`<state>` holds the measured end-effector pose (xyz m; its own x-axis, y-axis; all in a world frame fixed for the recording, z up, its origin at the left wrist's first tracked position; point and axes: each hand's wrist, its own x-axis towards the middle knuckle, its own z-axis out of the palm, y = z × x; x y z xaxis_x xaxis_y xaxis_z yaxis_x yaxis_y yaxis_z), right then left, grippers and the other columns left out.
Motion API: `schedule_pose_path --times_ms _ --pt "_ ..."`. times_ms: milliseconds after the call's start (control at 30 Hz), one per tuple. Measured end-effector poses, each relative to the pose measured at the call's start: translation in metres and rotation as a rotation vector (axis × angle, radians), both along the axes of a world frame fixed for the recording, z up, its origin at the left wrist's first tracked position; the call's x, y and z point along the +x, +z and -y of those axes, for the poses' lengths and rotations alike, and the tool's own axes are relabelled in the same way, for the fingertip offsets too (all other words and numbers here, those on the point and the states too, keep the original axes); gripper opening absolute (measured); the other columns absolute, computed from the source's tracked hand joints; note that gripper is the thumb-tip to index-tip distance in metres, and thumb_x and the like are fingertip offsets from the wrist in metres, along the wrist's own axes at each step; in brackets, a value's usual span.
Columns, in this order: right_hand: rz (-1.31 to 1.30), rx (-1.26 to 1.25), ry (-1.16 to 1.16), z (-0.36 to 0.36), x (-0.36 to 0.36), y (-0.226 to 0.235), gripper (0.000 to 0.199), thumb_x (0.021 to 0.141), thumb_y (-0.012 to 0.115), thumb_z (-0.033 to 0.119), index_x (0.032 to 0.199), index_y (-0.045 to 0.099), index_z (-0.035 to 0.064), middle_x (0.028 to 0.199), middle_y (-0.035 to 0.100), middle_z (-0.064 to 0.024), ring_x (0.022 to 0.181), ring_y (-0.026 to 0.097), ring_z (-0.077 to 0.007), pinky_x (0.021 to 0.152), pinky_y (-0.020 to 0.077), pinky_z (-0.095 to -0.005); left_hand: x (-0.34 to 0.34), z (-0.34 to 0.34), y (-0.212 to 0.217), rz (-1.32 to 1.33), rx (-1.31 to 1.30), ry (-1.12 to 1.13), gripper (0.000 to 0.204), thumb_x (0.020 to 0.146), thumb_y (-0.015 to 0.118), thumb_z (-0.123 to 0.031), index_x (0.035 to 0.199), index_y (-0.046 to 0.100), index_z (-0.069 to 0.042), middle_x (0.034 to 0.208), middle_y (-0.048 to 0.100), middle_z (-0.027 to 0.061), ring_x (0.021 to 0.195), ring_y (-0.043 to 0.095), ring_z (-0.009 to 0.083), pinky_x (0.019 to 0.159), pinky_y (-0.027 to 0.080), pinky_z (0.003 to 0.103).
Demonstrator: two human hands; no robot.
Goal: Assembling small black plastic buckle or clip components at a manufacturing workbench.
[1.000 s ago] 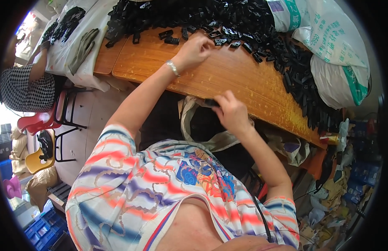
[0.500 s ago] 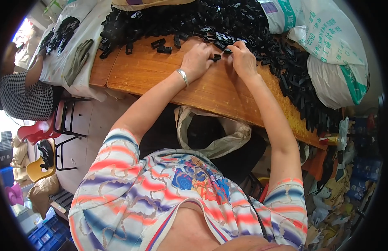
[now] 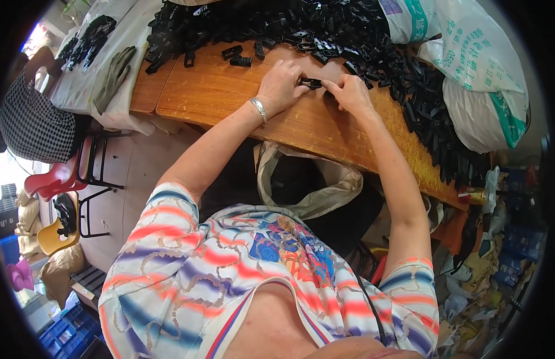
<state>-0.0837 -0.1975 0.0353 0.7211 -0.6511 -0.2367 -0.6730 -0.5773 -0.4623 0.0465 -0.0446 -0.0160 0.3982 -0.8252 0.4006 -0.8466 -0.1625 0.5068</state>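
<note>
A small black plastic part (image 3: 311,84) sits between my two hands above the wooden table (image 3: 217,96). My left hand (image 3: 281,85), with a silver bracelet at its wrist, grips the part's left end between thumb and fingers. The fingers of my right hand (image 3: 351,94) are pinched at its right end. Beyond my hands spreads a big heap of similar black plastic parts (image 3: 259,24). A few loose black parts (image 3: 240,61) lie in front of the heap, left of my left hand.
White woven sacks (image 3: 478,72) rest on the heap at the right. An open sack (image 3: 313,203) hangs below the table edge at my lap. At left, a grey glove (image 3: 114,81) lies on a covered table near a person in a checked top (image 3: 38,119).
My hands have come closer together at the black part, the right one moving slightly down. The part now shows level between them. The person at left has shifted an arm.
</note>
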Motion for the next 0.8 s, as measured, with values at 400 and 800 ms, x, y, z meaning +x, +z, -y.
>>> schedule_pose_path --times_ms 400,800 --pt "0.36 -0.45 0.416 0.008 -0.025 -0.024 0.026 0.078 0.072 0.003 0.103 0.067 0.0028 0.097 0.064 -0.0152 0.087 0.066 -0.0325 0.076 0.0533 -0.0391 -0.001 -0.006 0.0 -0.027 -0.011 0.024 0.026 0.078 0.077 -0.02 0.098 0.066 -0.007 0.096 0.059 0.0093 0.099 0.055 0.0288 0.086 0.049 0.038" --pt "0.454 -0.352 0.493 -0.019 0.01 -0.02 0.026 0.074 0.075 0.005 0.1 0.072 0.0046 0.098 0.065 -0.014 0.093 0.063 -0.0344 0.081 0.0516 -0.041 0.004 -0.003 -0.009 -0.019 -0.094 0.026 0.022 0.076 0.077 -0.018 0.094 0.068 -0.008 0.09 0.061 0.0055 0.092 0.056 0.026 0.081 0.049 0.036"
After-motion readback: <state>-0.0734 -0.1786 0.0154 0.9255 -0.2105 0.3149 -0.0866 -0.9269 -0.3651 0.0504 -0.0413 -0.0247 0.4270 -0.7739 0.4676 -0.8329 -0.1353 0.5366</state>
